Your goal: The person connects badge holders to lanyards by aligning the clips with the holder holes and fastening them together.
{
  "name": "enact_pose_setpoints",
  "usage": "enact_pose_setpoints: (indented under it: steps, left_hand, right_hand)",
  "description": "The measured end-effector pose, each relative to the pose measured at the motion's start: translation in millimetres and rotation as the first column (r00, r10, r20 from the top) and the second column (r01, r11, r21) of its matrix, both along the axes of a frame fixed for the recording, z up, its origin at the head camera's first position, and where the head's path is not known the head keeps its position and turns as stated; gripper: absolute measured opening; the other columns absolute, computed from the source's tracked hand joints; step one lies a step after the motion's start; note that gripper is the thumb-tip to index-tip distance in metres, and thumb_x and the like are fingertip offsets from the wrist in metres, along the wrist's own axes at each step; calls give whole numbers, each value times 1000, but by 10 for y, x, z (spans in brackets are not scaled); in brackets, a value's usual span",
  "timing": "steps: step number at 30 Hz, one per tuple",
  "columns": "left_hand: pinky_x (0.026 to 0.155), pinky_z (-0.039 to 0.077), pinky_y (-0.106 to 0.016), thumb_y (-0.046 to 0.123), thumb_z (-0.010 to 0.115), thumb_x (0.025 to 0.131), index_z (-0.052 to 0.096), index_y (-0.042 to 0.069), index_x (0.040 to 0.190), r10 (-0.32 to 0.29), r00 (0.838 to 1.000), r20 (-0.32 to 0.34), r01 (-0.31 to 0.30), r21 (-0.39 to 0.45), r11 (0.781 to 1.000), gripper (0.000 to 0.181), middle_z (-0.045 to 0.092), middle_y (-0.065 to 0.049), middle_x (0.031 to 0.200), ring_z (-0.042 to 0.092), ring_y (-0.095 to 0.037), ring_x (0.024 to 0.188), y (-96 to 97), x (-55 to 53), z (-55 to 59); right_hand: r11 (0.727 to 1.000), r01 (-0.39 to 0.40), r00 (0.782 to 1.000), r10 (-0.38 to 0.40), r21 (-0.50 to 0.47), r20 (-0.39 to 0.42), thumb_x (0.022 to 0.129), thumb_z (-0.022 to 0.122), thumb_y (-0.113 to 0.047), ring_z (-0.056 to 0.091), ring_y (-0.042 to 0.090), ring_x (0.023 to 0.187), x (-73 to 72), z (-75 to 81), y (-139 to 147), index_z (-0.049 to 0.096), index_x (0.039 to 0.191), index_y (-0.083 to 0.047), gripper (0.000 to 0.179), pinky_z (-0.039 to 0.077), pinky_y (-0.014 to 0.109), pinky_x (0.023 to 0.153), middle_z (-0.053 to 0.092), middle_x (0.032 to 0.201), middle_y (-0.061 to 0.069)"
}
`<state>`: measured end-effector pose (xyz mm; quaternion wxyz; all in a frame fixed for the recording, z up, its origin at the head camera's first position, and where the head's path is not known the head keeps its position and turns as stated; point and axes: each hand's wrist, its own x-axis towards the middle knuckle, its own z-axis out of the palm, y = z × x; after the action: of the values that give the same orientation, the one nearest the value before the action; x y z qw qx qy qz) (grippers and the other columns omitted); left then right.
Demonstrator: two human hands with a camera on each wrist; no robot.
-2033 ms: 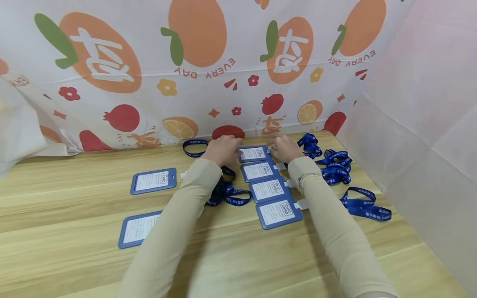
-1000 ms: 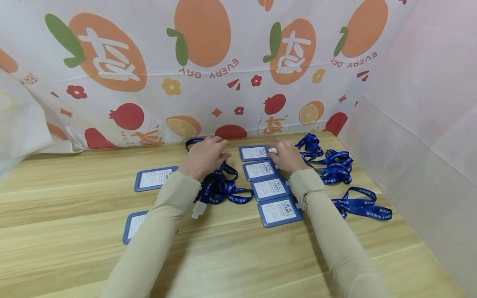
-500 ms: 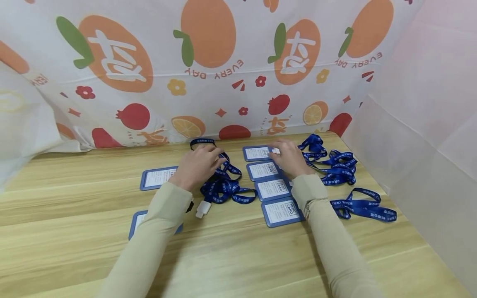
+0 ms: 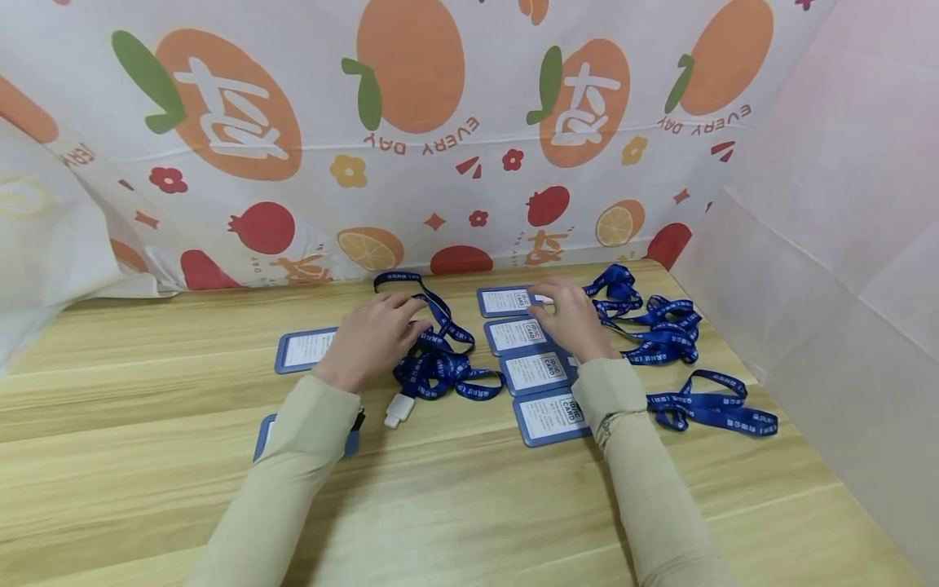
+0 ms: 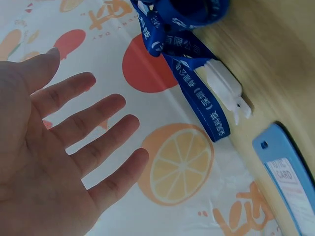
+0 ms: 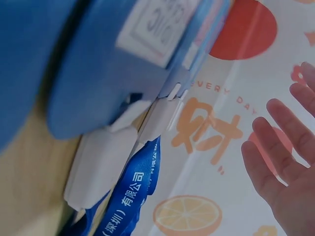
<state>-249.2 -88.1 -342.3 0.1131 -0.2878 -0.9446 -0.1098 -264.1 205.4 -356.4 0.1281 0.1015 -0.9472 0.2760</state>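
My left hand hovers over the table, its fingers spread and holding nothing in the left wrist view. Beside it lies a tangle of blue printed lanyards with a white clip. Two blue badge holders lie farther left: the upper holder partly behind the hand, the lower holder mostly under the sleeve. My right hand is above the clip end of the top badge holder in a column of several. In the right wrist view its fingers are extended, apart from the holders and white clips.
Blue lanyards attached to the column spread to its right, and one loop lies nearer the right table edge. A fruit-printed cloth hangs behind the wooden table; a plain white sheet hangs on the right.
My left hand has moved left and toward me, away from the top badge holder and past the tangled lanyards. The right hand has stayed near the top holder's clip. The view has shifted slightly.
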Motion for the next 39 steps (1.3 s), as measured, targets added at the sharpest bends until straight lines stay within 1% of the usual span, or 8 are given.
enact_pose_setpoints:
  steps: [4,9,14,19,22,29,33,39]
  left_hand:
    - [100,49,-55,24,59,104,65,0,132,11,1000,10,-11,3,1000,37,64,-22,130,61,-41,118,-47,34,-14]
    - [95,50,-57,24,60,104,64,0,134,11,1000,7,-11,0,1000,38,64,-23,129,61,-42,117,-85,90,-28]
    - [91,53,-57,23,64,102,65,-1,130,3,999,-51,-3,1,1000,36,66,-23,125,62,-42,116,-128,144,-38]
    - [82,56,-54,21,67,100,69,-2,112,-10,994,-109,9,-12,1000,26,70,-22,110,66,-40,101,-181,219,-55]
    - [79,57,-54,20,69,99,69,-1,106,3,994,-108,-4,-4,1000,23,69,-21,103,66,-39,96,-228,270,-57]
    - [79,57,-53,19,69,98,69,-1,108,7,993,-121,-7,0,1000,22,67,-19,103,65,-36,95,-305,358,-33]
    - [81,57,-53,19,70,98,69,-1,109,3,992,-125,-3,4,1000,23,67,-19,102,65,-36,96,-349,402,-27]
    - [79,58,-51,17,73,96,69,0,109,-4,993,-120,2,-17,1000,22,66,-18,100,64,-35,94,-438,463,-24]
  right_hand:
    - [998,-4,1000,4,-68,-2,96,72,-10,50,35,132,45,7,-30,70,125,-1,31,40,52,110,61,135,17]
    - [996,-19,1000,19,-84,-1,95,72,-9,51,36,131,98,3,-68,70,125,0,31,41,51,109,60,136,18]
    - [998,-47,998,45,-41,-33,94,74,-9,52,36,130,160,0,-92,71,123,-1,30,42,52,108,61,135,19]
    - [998,-56,997,57,23,-55,93,75,-8,54,36,129,196,21,-82,72,122,-2,30,44,53,106,63,133,19]
    - [997,-69,996,71,39,-57,93,75,-8,55,36,128,207,32,-85,71,122,-1,30,45,52,106,63,132,19]
    - [994,-87,994,91,67,-60,94,75,-10,56,35,127,236,54,-93,71,122,-2,30,46,51,105,64,131,17]
    - [995,-78,996,81,64,-44,94,75,-11,54,35,128,255,53,-101,71,124,-4,31,43,52,107,64,132,16]
    - [992,-107,993,109,69,-36,94,75,-13,54,34,129,273,54,-114,71,125,-5,32,42,52,108,64,132,15]
